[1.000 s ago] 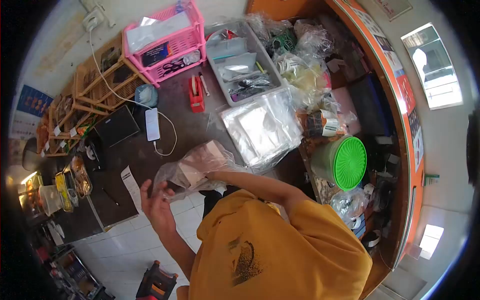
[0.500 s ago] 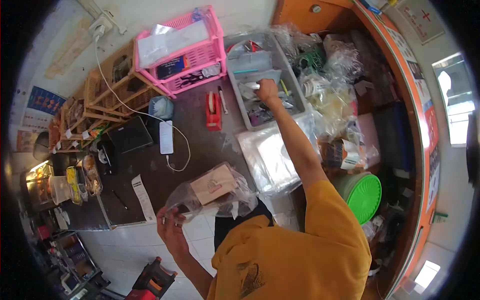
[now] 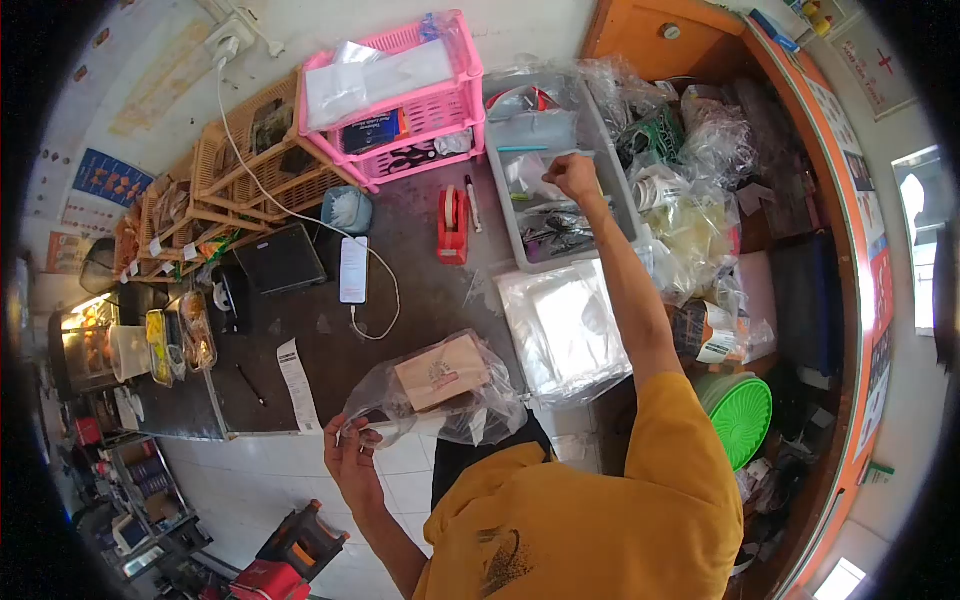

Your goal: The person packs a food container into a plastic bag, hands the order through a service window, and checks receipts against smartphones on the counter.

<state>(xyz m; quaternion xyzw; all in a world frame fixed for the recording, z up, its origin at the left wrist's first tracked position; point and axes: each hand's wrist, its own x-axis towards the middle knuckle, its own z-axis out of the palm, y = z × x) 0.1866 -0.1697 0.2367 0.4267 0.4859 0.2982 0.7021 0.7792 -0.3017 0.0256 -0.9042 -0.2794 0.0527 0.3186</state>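
Note:
My left hand [image 3: 352,458] pinches the open end of a clear plastic bag [image 3: 385,428] at the table's front edge. Inside the bag lies a brown cardboard box [image 3: 442,373] with a dark and red print on top. Over at the far right, my right hand [image 3: 574,178] reaches into a grey plastic bin [image 3: 513,235], fingers drawn together. What they hold, if anything, is too small to make out. Around that hand the bin contains clear and dark small packets [image 3: 556,226], plastic sleeves [image 3: 540,130] and a teal strip [image 3: 523,149].
Flat clear bags [image 3: 568,335] are stacked before the bin. A red tape dispenser [image 3: 453,228], a marker [image 3: 473,203], a charging phone [image 3: 353,270] and a paper receipt [image 3: 298,385] lie on the table. Pink stacked baskets [image 3: 395,150] stand behind; a green-lidded tub [image 3: 738,420] is at right.
My right hand has shifted slightly within the bin and lifted away from the white packets. The left hand still holds the bag. The whole view has swung a little.

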